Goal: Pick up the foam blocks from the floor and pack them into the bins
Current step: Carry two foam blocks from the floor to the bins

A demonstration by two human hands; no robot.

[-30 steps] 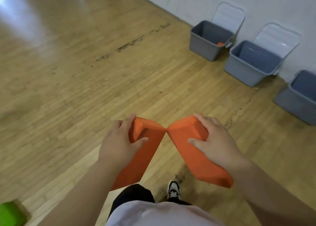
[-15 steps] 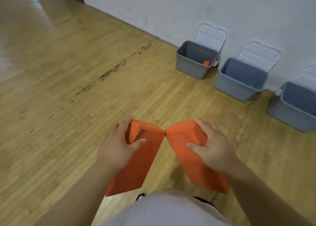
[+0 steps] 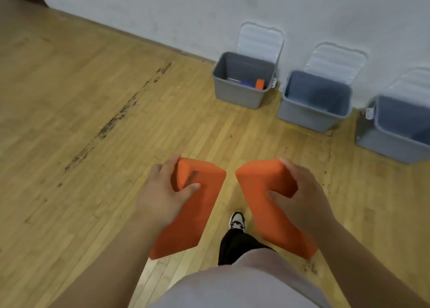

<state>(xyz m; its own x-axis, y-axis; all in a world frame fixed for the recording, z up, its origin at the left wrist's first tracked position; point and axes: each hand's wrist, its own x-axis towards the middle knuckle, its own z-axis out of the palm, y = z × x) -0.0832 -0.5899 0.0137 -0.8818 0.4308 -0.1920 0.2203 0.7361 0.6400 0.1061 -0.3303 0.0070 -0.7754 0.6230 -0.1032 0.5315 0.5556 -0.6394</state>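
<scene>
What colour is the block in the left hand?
Orange; the block in the left hand shows best in the head view.

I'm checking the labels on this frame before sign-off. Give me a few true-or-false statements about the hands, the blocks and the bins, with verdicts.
1. The left hand and the right hand each grip an orange block: the left block and the right block. True.
2. The two blocks touch. False: bare floor shows between them.
3. Three grey bins stand by the wall: left bin, middle bin, right bin. True.
4. The bins' lids are shut. False: the lids stand open against the wall.
5. The left bin holds an orange piece. True.
</scene>
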